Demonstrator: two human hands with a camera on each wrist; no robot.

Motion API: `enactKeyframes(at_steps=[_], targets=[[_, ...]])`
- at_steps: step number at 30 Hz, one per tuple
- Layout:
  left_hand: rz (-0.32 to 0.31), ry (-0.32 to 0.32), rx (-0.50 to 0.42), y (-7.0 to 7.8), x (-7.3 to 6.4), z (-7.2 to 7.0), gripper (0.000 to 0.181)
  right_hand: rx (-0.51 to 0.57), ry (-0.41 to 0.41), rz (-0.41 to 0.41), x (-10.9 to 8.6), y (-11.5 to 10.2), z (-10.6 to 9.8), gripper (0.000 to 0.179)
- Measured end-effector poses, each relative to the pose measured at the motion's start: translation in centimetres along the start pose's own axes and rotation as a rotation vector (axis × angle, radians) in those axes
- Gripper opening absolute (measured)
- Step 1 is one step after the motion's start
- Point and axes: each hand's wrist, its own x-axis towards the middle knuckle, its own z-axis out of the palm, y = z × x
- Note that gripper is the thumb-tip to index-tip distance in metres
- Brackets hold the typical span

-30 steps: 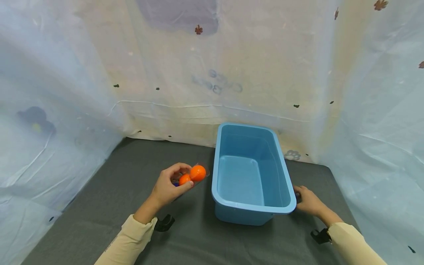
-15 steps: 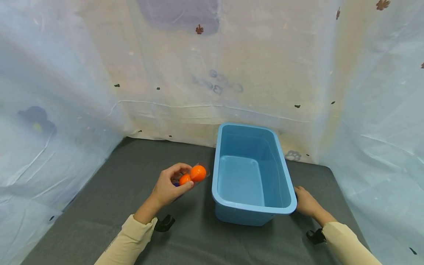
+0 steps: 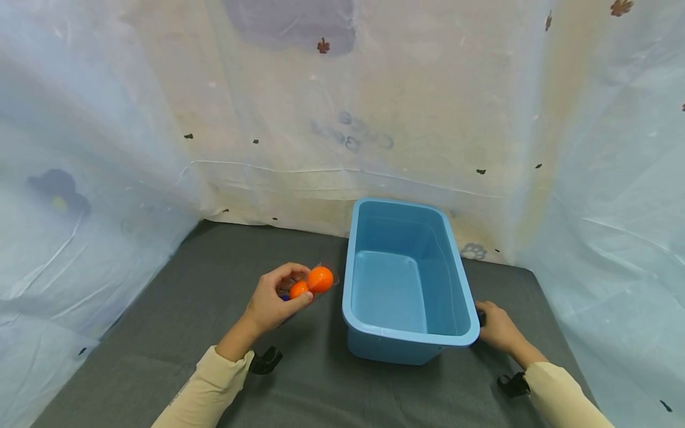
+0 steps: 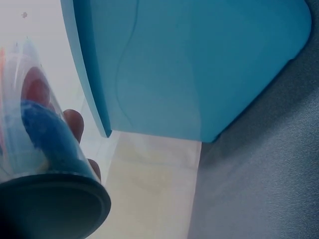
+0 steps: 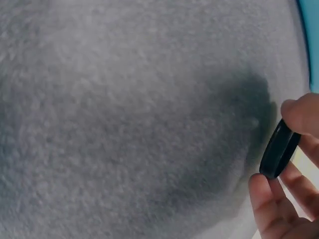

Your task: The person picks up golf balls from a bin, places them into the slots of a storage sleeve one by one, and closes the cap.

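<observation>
My left hand grips a clear plastic canister above the table, left of a blue tub. Orange balls show at its far end in the head view. Seen from the left wrist, the canister has a dark round end and blue and red things inside. On the tub's right side, my right hand pinches a black round lid by its edge between thumb and fingers. In the head view the tub's rim partly hides these fingertips.
The deep tub stands on a dark grey cloth-covered table, near the back edge. Patterned pale sheeting hangs behind and along both sides. Black straps sit at both wrists.
My right hand shifts slightly left and then a little back, the black lid turning out of sight and showing again. The left hand and the canister stay in place.
</observation>
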Motion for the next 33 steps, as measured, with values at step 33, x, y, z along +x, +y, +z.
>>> enactKeyframes(at_steps=[33], targets=[[0.024, -0.009, -0.013, -0.2, 0.2, 0.0, 0.030, 0.054, 0.168, -0.041, -0.5, -2.8, -6.4, 0.037]])
